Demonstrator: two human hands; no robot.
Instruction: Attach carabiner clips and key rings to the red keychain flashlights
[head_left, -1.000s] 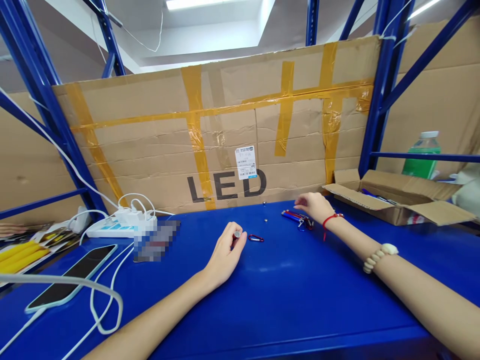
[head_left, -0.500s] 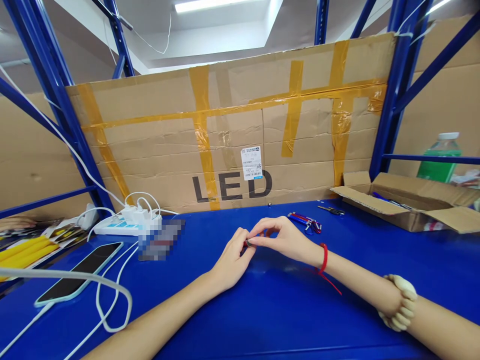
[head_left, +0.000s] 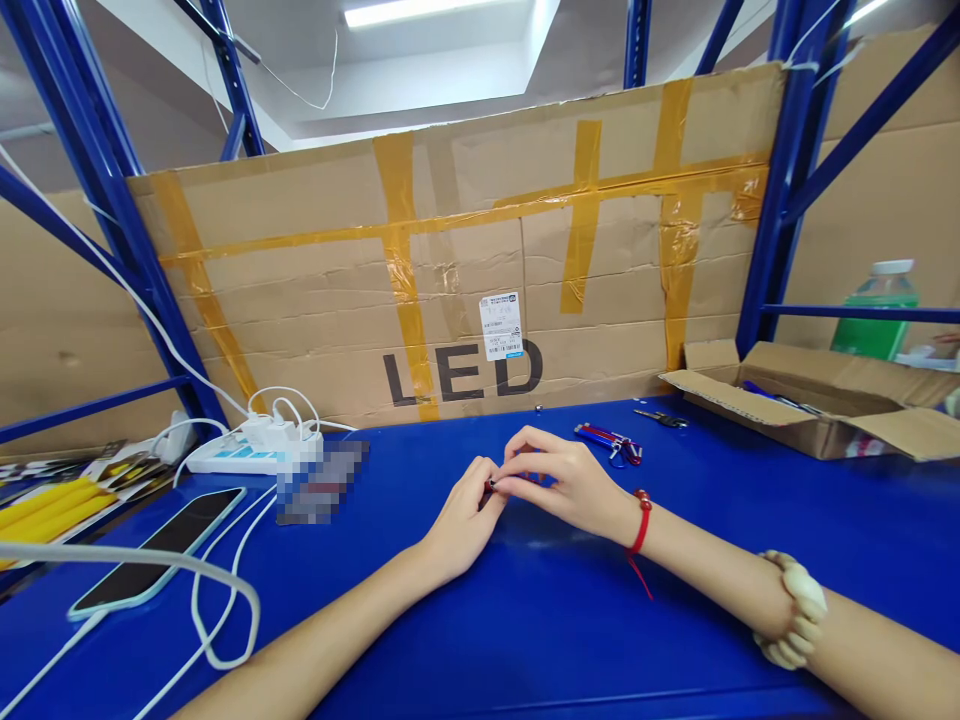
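Note:
Over the middle of the blue table, my left hand (head_left: 461, 525) is closed around a small red piece with a dark end (head_left: 491, 485). Most of that piece is hidden by my fingers, so its kind does not show. My right hand (head_left: 566, 480) pinches the dark end between thumb and forefinger, its fingertips touching my left hand. Just beyond my right hand lie several thin red and blue tubes with clips (head_left: 607, 440). A tiny metallic bit (head_left: 538, 408) rests near the table's back edge.
Keys (head_left: 660, 418) lie at the back right beside an open cardboard box (head_left: 810, 430). To the left are a phone (head_left: 161, 550), a white power strip (head_left: 240, 455) and looping white cables (head_left: 247, 600). A cardboard wall (head_left: 337, 330) marked LED closes off the back.
My right wrist has turned slightly, and its red cord bracelet hangs differently. Both hands stay together around the small red piece.

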